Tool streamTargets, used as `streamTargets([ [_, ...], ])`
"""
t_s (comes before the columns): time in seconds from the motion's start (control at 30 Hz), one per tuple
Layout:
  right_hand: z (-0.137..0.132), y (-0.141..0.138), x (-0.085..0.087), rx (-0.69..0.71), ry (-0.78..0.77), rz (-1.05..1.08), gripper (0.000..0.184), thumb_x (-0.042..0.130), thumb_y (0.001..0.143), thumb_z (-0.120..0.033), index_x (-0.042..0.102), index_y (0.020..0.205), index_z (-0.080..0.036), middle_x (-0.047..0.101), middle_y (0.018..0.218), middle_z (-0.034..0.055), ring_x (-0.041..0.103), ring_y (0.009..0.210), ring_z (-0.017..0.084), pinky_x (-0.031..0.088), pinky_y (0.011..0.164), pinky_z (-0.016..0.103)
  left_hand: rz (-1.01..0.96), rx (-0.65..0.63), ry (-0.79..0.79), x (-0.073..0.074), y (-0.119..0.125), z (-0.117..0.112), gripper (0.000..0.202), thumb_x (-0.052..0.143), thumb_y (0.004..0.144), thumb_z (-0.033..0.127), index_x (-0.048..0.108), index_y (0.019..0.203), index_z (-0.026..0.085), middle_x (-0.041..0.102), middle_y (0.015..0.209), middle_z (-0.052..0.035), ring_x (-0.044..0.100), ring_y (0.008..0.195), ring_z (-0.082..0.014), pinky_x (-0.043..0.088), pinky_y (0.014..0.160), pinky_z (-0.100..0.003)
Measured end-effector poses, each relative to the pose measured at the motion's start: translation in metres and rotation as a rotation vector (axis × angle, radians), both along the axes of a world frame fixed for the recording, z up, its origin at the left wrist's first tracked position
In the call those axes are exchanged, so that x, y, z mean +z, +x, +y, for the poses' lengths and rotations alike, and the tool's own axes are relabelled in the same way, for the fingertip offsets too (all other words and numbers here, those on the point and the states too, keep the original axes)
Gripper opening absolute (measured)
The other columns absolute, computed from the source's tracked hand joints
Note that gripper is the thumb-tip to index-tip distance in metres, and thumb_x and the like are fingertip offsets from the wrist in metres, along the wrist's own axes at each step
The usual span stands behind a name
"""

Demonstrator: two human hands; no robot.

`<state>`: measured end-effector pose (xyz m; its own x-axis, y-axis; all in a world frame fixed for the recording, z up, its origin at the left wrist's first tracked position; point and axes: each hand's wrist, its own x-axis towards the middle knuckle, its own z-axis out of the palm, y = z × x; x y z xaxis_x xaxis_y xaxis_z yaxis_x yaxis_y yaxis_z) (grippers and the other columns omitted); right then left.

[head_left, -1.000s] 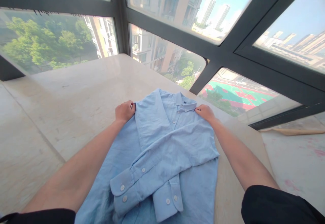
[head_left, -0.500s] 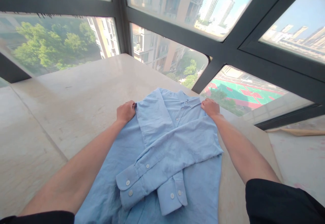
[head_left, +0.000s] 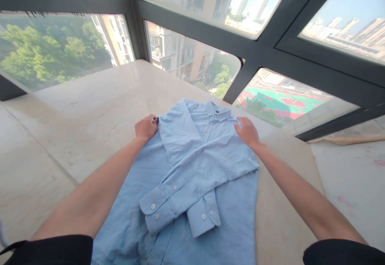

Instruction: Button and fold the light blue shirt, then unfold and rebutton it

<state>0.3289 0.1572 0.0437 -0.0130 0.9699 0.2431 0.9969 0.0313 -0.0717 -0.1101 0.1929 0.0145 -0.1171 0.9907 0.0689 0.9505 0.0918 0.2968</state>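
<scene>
A light blue button-up shirt (head_left: 207, 164) lies front up, its collar at the far end. Both sleeves are folded in across the front and cross each other, with the buttoned cuffs (head_left: 204, 215) near the lower middle. My left hand (head_left: 146, 127) is closed on the shirt's edge at the left shoulder; its fingertips are partly hidden. At the right shoulder, my right hand (head_left: 247, 131) rests against the cloth, thumb and fingers apart.
The shirt lies on a pale stone-like ledge (head_left: 99, 108) with a seam at the left. Dark window frames (head_left: 192, 20) border its far side. A white surface with faint pink marks (head_left: 355, 177) is at the right.
My right hand has loosened from the shoulder, its thumb and fingers now apart. My left hand keeps its grip. The view has shifted slightly, and the shirt lies much the same.
</scene>
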Motion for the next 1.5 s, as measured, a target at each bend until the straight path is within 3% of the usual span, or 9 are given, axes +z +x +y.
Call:
streamTargets([
  [0.17, -0.119, -0.034, -0.023, 0.153, 0.098, 0.103, 0.051, 0.041, 0.098, -0.043, 0.047, 0.139, -0.013, 0.053, 0.138, 0.0186, 0.046, 0.133, 0.030, 0.040, 0.108, 0.047, -0.059, -0.002, -0.128, 0.006, -0.009, 0.017, 0.030, 0.048, 0.091, 0.041, 0.066, 0.107, 0.024, 0.073, 0.111, -0.0094, 0.064, 0.108, -0.0288, 0.047, 0.082, -0.035],
  [0.27, -0.190, -0.047, -0.048, 0.196, 0.028, 0.124, 0.055, 0.040, 0.099, -0.045, 0.041, 0.146, -0.016, 0.048, 0.147, 0.0172, 0.044, 0.137, 0.029, 0.040, 0.110, 0.049, -0.051, 0.001, -0.189, 0.010, -0.012, 0.026, 0.029, 0.051, 0.089, 0.043, 0.067, 0.101, 0.023, 0.072, 0.112, -0.0110, 0.064, 0.108, -0.0299, 0.047, 0.081, -0.035],
  [0.43, -0.264, -0.037, -0.074, 0.144, -0.041, 0.055, 0.060, 0.033, 0.102, -0.044, 0.030, 0.154, -0.014, 0.037, 0.156, 0.0178, 0.031, 0.147, 0.029, 0.035, 0.115, 0.052, -0.023, 0.016, -0.213, 0.014, -0.016, 0.022, 0.035, 0.049, 0.088, 0.050, 0.068, 0.097, 0.021, 0.072, 0.111, -0.0141, 0.064, 0.106, -0.0321, 0.048, 0.080, -0.036],
  [0.6, -0.284, -0.027, -0.075, 0.125, -0.079, -0.045, 0.063, 0.030, 0.102, -0.047, 0.034, 0.151, -0.008, 0.037, 0.156, 0.0188, 0.031, 0.146, 0.030, 0.036, 0.115, 0.051, -0.011, 0.068, -0.313, 0.023, -0.032, -0.007, 0.047, 0.043, 0.088, 0.056, 0.069, 0.099, 0.019, 0.074, 0.101, -0.0162, 0.066, 0.104, -0.0343, 0.048, 0.083, -0.040],
  [0.77, -0.288, -0.045, -0.067, 0.039, -0.043, -0.132, 0.054, 0.034, 0.101, -0.038, 0.050, 0.139, -0.002, 0.046, 0.148, 0.0240, 0.043, 0.139, 0.035, 0.040, 0.110, 0.054, 0.006, 0.120, -0.357, 0.029, -0.039, -0.051, 0.069, 0.030, 0.088, 0.068, 0.069, 0.105, 0.013, 0.068, 0.118, -0.0234, 0.062, 0.112, -0.0406, 0.049, 0.082, -0.045],
  [0.9, -0.299, -0.078, -0.059, 0.004, -0.012, -0.117, 0.045, 0.034, 0.100, -0.024, 0.054, 0.135, -0.005, 0.051, 0.145, 0.0225, 0.047, 0.136, 0.033, 0.042, 0.108, 0.051, 0.011, 0.109, -0.369, 0.027, -0.041, -0.080, 0.059, 0.041, 0.084, 0.065, 0.068, 0.103, 0.016, 0.070, 0.116, -0.0204, 0.063, 0.110, -0.0393, 0.049, 0.081, -0.043],
  [1.1, -0.324, -0.122, -0.064, 0.159, 0.011, -0.039, 0.049, 0.036, 0.102, -0.034, 0.047, 0.144, -0.011, 0.042, 0.153, 0.0159, 0.036, 0.143, 0.029, 0.035, 0.115, 0.047, -0.014, 0.107, -0.369, 0.023, -0.059, -0.109, 0.040, 0.050, 0.082, 0.056, 0.069, 0.088, 0.020, 0.074, 0.103, -0.0141, 0.068, 0.099, -0.0339, 0.048, 0.072, -0.036],
  [1.4, -0.349, -0.104, -0.069, 0.154, -0.005, -0.052, 0.056, 0.032, 0.103, -0.044, 0.045, 0.145, -0.009, 0.042, 0.153, 0.0179, 0.036, 0.143, 0.031, 0.036, 0.113, 0.048, 0.010, 0.141, -0.355, 0.024, -0.102, -0.160, 0.040, 0.046, 0.085, 0.056, 0.062, 0.075, 0.020, 0.073, 0.090, -0.0123, 0.068, 0.091, -0.0309, 0.042, 0.064, -0.032],
  [1.5, -0.363, -0.100, -0.070, 0.151, -0.002, -0.027, 0.059, 0.032, 0.102, -0.048, 0.043, 0.146, -0.010, 0.043, 0.152, 0.0184, 0.037, 0.143, 0.031, 0.036, 0.113, 0.048, -0.015, 0.142, -0.342, 0.026, -0.110, -0.181, 0.049, 0.041, 0.085, 0.063, 0.059, 0.070, 0.021, 0.071, 0.083, -0.0111, 0.068, 0.086, -0.0296, 0.041, 0.062, -0.032],
])
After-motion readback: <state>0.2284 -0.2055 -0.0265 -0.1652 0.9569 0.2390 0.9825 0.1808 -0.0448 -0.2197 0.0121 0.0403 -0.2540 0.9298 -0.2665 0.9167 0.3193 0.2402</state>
